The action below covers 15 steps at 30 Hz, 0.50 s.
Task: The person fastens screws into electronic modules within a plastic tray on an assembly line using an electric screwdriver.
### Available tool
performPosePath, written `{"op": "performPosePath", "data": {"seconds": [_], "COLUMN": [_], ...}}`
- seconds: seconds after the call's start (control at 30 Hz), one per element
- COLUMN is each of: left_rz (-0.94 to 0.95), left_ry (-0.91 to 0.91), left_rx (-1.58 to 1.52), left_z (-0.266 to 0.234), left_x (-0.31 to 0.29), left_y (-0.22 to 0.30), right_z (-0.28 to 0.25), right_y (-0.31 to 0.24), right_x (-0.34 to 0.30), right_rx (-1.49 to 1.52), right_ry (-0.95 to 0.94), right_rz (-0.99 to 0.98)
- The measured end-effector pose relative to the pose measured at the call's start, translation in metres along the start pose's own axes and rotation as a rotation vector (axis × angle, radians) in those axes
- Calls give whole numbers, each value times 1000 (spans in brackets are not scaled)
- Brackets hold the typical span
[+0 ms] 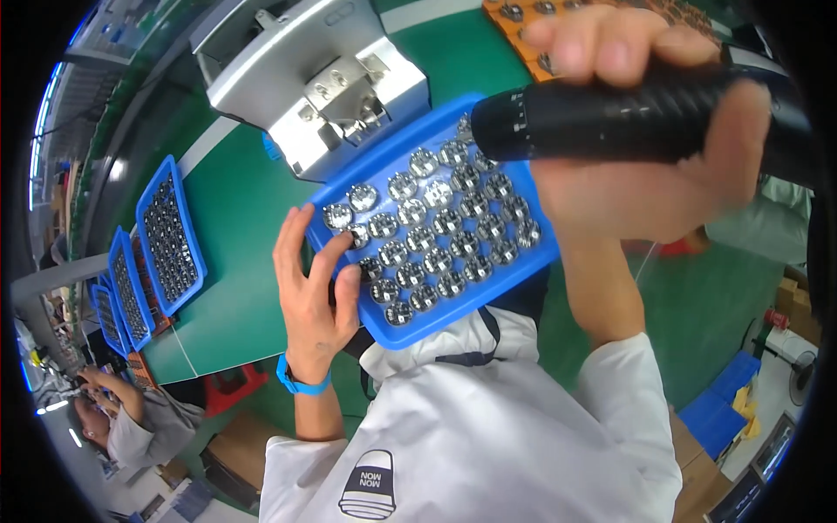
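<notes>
My right hand (610, 192) is raised close to the camera, its fingers wrapped round a thick black electric screwdriver (602, 122). The tool's collar, with a marked scale, points left above the tray; no bit can be seen. Below it lies a blue plastic tray (392, 337) bearing several rows of shiny round metal parts (446, 220). At the tray's left end is my left hand (309, 305), fingers apart. Its index fingertip touches one metal part (358, 234) near the rim, while the thumb lies beside another.
A silver metal fixture (305, 78) with a clamp-like mechanism stands just behind the tray on the green bench (235, 288). More blue trays (170, 235) of parts lie to the left. An orange tray (514, 39) is at the far right. Another person (144, 427) sits at lower left.
</notes>
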State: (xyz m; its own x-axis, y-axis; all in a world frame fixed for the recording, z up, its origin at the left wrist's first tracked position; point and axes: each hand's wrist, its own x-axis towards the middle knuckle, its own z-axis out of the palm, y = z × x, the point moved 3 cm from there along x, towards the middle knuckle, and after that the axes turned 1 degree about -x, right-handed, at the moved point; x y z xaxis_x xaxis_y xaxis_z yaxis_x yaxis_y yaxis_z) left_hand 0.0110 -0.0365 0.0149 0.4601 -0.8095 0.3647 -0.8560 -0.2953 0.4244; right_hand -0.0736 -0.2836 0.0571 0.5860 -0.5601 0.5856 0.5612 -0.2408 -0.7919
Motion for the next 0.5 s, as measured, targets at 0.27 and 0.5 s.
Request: {"op": "performPosePath", "data": {"seconds": [0.27,0.5], "left_rz": [-18,0], "left_ry": [3,9], "left_rx": [18,-16], "left_z": [2,0], "left_x": [-3,-6], "left_y": [3,-2], "right_z": [-12,4], "right_y": [-27,-24], "right_x": [-18,-38], "right_rx": [-422,-237], "right_ry": [147,-20], "right_rz": [-5,-61]}}
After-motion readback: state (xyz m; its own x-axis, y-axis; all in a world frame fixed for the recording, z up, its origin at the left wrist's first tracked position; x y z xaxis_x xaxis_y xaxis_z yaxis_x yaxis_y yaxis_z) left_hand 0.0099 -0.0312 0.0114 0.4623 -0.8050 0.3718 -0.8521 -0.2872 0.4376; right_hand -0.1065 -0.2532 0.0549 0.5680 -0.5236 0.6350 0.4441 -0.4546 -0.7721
